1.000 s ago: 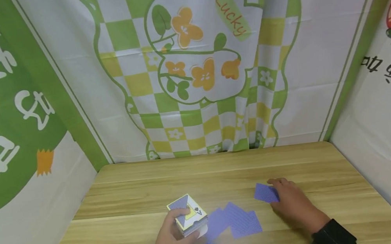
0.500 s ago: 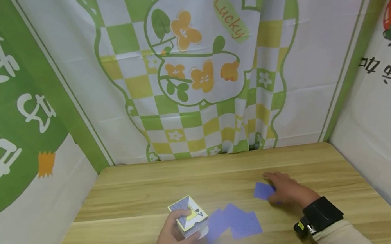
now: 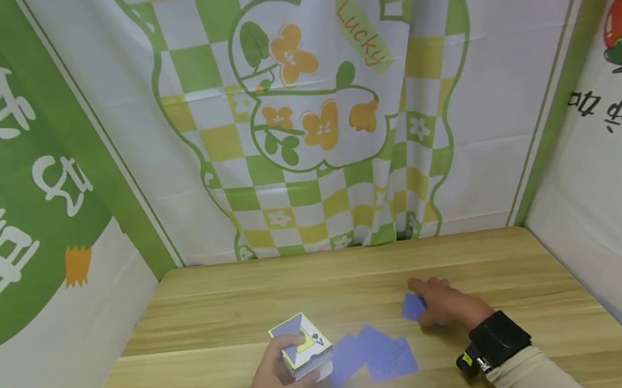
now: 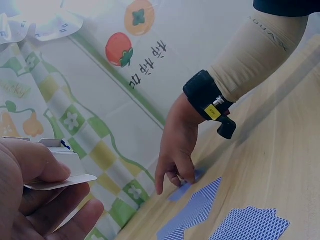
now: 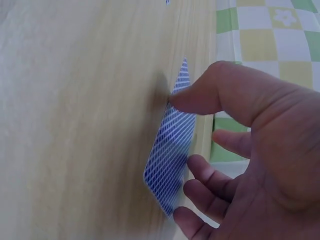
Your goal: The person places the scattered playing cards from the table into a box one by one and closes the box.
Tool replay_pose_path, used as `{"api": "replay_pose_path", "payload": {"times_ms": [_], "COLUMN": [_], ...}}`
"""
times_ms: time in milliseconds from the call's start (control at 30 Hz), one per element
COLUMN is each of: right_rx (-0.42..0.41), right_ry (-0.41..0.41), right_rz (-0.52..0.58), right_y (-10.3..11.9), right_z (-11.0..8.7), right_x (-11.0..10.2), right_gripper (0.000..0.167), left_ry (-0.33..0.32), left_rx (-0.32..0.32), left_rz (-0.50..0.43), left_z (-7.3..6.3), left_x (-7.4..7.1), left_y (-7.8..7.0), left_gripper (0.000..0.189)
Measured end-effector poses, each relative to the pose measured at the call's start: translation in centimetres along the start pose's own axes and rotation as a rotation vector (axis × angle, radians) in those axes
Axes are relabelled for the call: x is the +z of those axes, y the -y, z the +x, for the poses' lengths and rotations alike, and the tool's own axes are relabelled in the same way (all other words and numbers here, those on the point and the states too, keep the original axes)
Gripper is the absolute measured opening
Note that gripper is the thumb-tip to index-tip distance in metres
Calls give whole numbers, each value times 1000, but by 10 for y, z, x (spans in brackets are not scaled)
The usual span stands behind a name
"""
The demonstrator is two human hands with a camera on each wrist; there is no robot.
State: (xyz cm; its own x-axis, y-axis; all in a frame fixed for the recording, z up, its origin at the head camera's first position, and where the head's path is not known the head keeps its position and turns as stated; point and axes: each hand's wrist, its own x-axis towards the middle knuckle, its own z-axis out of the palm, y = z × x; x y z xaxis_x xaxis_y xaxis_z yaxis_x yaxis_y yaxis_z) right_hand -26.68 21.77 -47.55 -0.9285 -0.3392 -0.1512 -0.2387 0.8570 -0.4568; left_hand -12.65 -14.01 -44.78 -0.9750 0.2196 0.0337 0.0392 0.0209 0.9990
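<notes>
Left hand (image 3: 274,373) grips the card box (image 3: 316,348), right hand (image 3: 448,305) pinches a card (image 5: 171,150) beneath it by opposite edges; light squeeze probably avoids bending.

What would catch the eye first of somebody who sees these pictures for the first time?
Probably the checked green, white and yellow curtain with the word "Lucky", hanging behind the wooden table. Next, perhaps, the card box showing an "A", held in the left hand above the table's near part. Farther right, the right hand is at a lone blue-backed card, apart from the other cards.
</notes>
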Motion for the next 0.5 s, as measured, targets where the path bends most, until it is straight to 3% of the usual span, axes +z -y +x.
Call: {"api": "replay_pose_path", "payload": {"times_ms": [500], "right_rx": [20], "right_ry": [-13], "right_rz": [13], "right_y": [7], "right_z": [0], "right_x": [4], "right_gripper": [89], "left_ry": [31], "left_rx": [1], "left_rz": [-7], "left_z": [1], "left_x": [-1], "left_y": [1], "left_gripper": [62]}}
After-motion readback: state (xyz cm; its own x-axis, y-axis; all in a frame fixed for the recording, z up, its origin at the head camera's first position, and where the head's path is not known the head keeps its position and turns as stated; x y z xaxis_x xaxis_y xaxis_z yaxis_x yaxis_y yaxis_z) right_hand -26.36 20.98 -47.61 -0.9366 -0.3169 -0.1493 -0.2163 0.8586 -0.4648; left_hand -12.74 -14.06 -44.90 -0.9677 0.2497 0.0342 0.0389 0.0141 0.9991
